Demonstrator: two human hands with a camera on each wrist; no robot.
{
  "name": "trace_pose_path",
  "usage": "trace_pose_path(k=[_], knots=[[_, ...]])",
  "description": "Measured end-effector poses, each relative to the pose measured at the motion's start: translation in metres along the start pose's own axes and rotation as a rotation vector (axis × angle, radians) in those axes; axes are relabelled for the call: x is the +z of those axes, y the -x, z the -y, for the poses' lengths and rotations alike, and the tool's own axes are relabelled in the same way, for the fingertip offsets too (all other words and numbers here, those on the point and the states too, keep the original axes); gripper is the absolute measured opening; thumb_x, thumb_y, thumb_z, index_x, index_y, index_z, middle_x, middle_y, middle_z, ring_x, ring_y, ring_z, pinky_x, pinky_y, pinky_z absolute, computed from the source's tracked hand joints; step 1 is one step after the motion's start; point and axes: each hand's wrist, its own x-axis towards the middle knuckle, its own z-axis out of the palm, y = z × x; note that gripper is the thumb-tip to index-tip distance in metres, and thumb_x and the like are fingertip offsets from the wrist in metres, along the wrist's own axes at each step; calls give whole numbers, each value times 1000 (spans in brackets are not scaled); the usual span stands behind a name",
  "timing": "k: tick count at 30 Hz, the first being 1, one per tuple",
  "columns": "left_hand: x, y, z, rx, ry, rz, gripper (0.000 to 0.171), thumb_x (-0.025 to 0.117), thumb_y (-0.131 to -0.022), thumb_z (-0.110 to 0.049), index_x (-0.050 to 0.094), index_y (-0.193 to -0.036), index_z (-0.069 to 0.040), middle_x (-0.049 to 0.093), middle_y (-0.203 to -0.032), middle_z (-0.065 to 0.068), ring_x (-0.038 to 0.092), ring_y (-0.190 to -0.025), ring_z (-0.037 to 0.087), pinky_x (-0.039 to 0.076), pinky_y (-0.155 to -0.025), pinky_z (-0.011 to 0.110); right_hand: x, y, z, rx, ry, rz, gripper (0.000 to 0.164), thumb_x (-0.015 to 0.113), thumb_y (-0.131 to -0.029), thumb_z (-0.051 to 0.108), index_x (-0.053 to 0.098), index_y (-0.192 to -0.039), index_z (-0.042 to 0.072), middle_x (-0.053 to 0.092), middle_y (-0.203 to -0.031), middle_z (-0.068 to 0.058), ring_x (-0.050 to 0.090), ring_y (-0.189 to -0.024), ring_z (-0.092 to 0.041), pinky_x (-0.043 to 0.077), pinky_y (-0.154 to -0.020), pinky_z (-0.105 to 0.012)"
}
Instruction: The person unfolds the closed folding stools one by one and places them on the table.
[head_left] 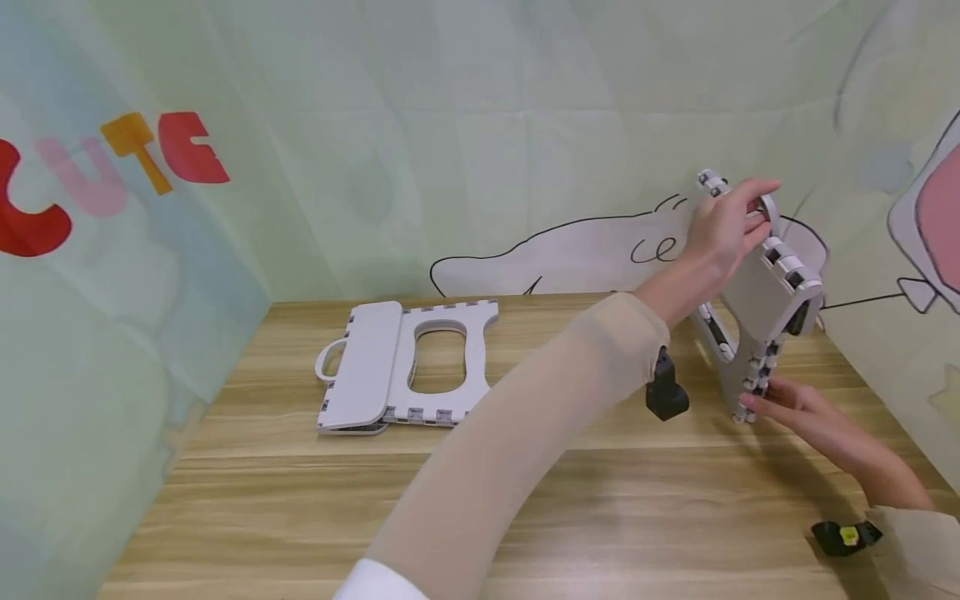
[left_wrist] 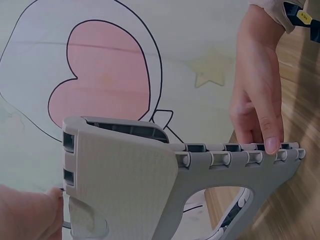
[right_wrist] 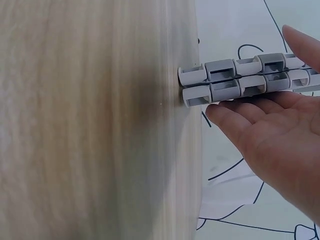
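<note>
A grey-white folding stool [head_left: 765, 292] stands partly folded at the right of the table, its panels tilted against each other. My left hand [head_left: 723, 225] grips its loop handle [head_left: 772, 215] from above, fingers curled through it. Lower down, my right hand [head_left: 813, 417] holds the hinged side edge near the tabletop, thumb on one side and fingers on the other. That hinged edge [right_wrist: 245, 77] shows close up in the right wrist view, with my right fingers [right_wrist: 240, 117] along its underside. The left wrist view shows the seat panel [left_wrist: 120, 180] and my right thumb on the hinge row.
A second folding stool [head_left: 367, 358], folded flat with its handle pointing left, lies at the left rear of the wooden table [head_left: 300, 517]. Printed cloth walls [head_left: 525, 150] stand behind and at both sides. Each wrist wears a black camera mount [head_left: 666, 387].
</note>
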Motion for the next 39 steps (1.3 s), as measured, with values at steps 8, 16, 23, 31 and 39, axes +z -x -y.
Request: trace_pose_path(k=[8,16,23,31,39], knots=[[1,-2,3,-4,-49,26,32,57,-97,-16,68,-120,4,58,-137,12,55,-126,34,49,-101,32,4,-1,1,-16,-40,-1,59,42,-108,25,28,-145,-20,40,-142,-40,49,-125,-39,45,-97,-60],[6,-4,6,-11,-22,54,33,56,-98,-15,67,-121,4,57,-137,13,55,-126,34,49,-102,33,4,0,0,-9,-67,8,62,40,-109,26,22,-146,-21,34,-144,-43,36,-130,-57,38,-99,-71],[11,-5,10,-19,-24,76,34,55,-98,-15,66,-123,4,56,-138,14,54,-127,33,47,-103,32,5,2,-1,-19,-69,-1,61,40,-109,25,22,-147,-20,35,-144,-42,37,-130,-56,38,-98,-71],[15,-9,18,-5,2,105,35,53,-98,-11,63,-124,10,55,-140,16,53,-128,35,46,-104,31,4,2,-1,-5,-88,5,63,39,-109,26,19,-147,-21,33,-145,-43,34,-131,-58,34,-98,-75],[16,-11,22,-1,4,131,36,52,-98,-10,62,-124,12,57,-137,16,55,-126,31,47,-102,29,4,2,-2,12,-97,-4,64,39,-109,27,18,-147,-21,31,-145,-44,33,-131,-59,33,-98,-76]])
